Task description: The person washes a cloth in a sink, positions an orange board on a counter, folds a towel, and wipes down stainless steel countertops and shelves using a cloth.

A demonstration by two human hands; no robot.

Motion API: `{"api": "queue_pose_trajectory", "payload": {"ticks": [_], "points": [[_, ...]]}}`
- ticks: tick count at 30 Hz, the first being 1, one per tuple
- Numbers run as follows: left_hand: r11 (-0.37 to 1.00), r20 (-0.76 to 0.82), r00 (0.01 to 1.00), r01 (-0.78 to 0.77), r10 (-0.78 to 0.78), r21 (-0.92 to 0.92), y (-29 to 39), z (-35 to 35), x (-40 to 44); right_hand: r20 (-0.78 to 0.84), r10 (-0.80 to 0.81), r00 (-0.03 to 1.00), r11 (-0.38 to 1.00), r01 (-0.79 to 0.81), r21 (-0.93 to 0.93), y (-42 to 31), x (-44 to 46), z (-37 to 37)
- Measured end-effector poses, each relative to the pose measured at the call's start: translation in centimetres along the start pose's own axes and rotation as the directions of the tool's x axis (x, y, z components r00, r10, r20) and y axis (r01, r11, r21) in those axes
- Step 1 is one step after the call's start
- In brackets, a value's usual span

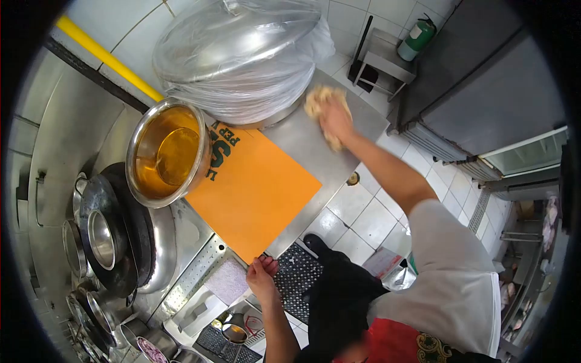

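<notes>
My right hand [336,120] presses a crumpled yellowish cloth [327,100] against the steel worktop [296,136], fingers closed over it and slightly blurred. At the near corner of a flat orange sheet [254,187] with dark green lettering, the curled fingers of my left hand [262,277] pinch the edge. Beside the sheet's left edge is a steel bowl [137,175] of clear amber liquid. Behind it stands a large steel vessel [242,54] wrapped in clear plastic.
Blackened woks [130,224] and a small steel bowl [101,239] are stacked on the left. Several pots stand lower left, one holding chopped purple pieces [151,351]. A yellow pipe [109,59] runs along the wall. A green cylinder [419,37] stands at the back right.
</notes>
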State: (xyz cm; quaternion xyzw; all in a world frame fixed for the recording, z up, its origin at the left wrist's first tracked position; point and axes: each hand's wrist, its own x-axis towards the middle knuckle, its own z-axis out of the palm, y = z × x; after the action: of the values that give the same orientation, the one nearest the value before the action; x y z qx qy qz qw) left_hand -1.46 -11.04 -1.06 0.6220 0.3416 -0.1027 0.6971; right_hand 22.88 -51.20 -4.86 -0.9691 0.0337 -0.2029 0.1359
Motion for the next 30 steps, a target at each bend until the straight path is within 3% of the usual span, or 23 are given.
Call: {"api": "queue_pose_trajectory", "payload": {"ticks": [3,5,7,8,9,10,12,13,15,16,18,19,20,22,24,26,29,30], "points": [[1.000,-0.005,1.000,-0.007,0.007,0.010,-0.1,0.4,-0.1,-0.114,-0.078,0.990,0.996,0.082,0.033,5.1,8.0,3.2],[1.000,-0.032,0.999,-0.006,0.007,0.016,0.4,0.7,-0.4,0.120,0.193,0.974,0.976,-0.203,0.076,7.0,9.0,1.2],[0.999,-0.057,0.998,0.019,-0.017,0.033,0.2,0.8,-0.2,0.095,0.375,0.922,0.927,-0.374,-0.021,8.4,6.2,-1.1],[0.995,0.014,1.000,-0.010,0.012,-0.095,-0.4,0.6,0.1,-0.017,0.296,0.955,0.955,-0.295,0.033,8.7,3.4,-2.7],[0.995,0.002,1.000,-0.001,0.002,-0.095,-0.8,0.6,0.3,0.009,0.341,0.940,0.940,-0.341,-0.006,9.5,0.8,-3.9],[0.995,-0.002,1.000,0.027,-0.028,-0.093,0.0,0.8,-0.1,-0.068,0.193,0.979,0.978,-0.198,-0.072,9.5,-2.1,-5.0],[0.997,0.067,0.997,0.039,-0.035,-0.060,-0.5,0.3,-0.6,-0.059,0.217,0.974,0.954,-0.224,-0.198,7.3,-7.1,-7.8],[0.997,0.109,0.993,0.047,-0.040,-0.057,-1.1,0.0,-1.1,-0.275,-0.018,0.961,0.965,-0.056,-0.258,7.7,-9.5,-6.8],[0.999,0.143,0.989,0.045,-0.041,-0.024,-1.6,-1.0,-4.0,-0.194,0.196,0.961,0.963,-0.226,-0.147,2.6,-13.7,-6.7],[0.999,0.161,0.986,0.047,-0.044,-0.014,-2.3,-2.1,-5.4,-0.156,0.188,0.970,0.980,-0.196,-0.036,-0.3,-15.9,-6.5],[0.999,0.196,0.980,0.042,-0.043,0.012,-4.5,-5.2,-9.3,-0.012,-0.063,0.998,0.972,0.064,0.226,-7.5,-19.6,-7.9],[0.996,0.160,0.984,0.078,-0.072,-0.032,-6.2,-7.1,-11.3,0.092,-0.123,0.988,0.916,0.078,0.394,-11.3,-20.8,-9.6],[0.991,0.129,0.987,0.107,-0.096,-0.082,-8.3,-9.2,-13.2,0.203,-0.086,0.975,0.885,-0.018,0.465,-15.7,-20.9,-12.1],[0.972,-0.007,0.984,0.174,-0.177,-0.158,-12.8,-13.5,-16.9,0.102,-0.128,0.987,0.821,0.047,0.569,-21.4,-19.6,-12.8],[0.956,-0.152,0.965,0.177,-0.216,-0.236,-18.1,-17.8,-20.2,0.072,-0.257,0.964,0.818,0.178,0.547,-25.9,-17.9,-10.0],[0.951,-0.301,0.913,0.216,-0.276,-0.220,-21.8,-20.9,-24.0,0.231,-0.448,0.864,0.852,0.334,0.404,-28.2,-19.1,-5.8],[0.921,-0.460,0.827,0.166,-0.325,-0.352,-26.7,-23.4,-29.2,0.113,-0.639,0.761,0.758,0.597,0.261,-28.4,-25.5,-5.7],[0.901,-0.466,0.817,0.142,-0.340,-0.410,-27.9,-23.8,-30.4,0.121,-0.658,0.743,0.744,0.617,0.255,-27.7,-27.9,-6.0]]}}
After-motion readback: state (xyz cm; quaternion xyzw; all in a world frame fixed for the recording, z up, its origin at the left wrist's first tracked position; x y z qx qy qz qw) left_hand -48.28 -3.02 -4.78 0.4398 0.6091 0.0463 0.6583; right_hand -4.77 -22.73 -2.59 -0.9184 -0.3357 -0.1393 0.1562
